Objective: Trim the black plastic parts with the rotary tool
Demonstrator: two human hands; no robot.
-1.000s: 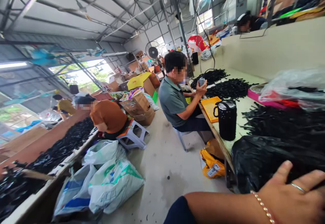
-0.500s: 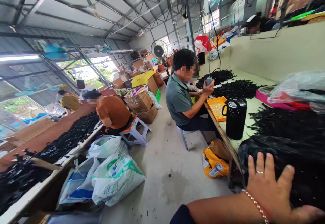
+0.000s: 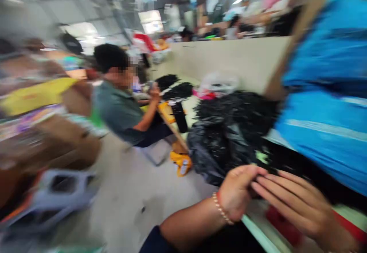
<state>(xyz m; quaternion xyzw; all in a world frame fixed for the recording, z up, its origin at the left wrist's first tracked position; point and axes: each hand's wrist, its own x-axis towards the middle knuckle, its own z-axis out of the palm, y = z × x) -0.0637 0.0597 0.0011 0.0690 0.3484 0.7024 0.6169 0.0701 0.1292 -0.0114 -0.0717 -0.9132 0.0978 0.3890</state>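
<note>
Heavily blurred view. Two hands low right: left hand (image 3: 239,192), beaded bracelet on wrist, fingers curled loosely at the edge of a black plastic bag (image 3: 218,150); whether it grips the bag, cannot tell. Right hand (image 3: 292,203) open, fingers extended flat, touching the left fingertips. One bag, crinkled, glossy, on the worktop (image 3: 255,234) beside a heap of black pieces (image 3: 237,111). One seated person (image 3: 120,107) in grey shirt beyond. Blue fabric (image 3: 323,92) cut off right
</note>
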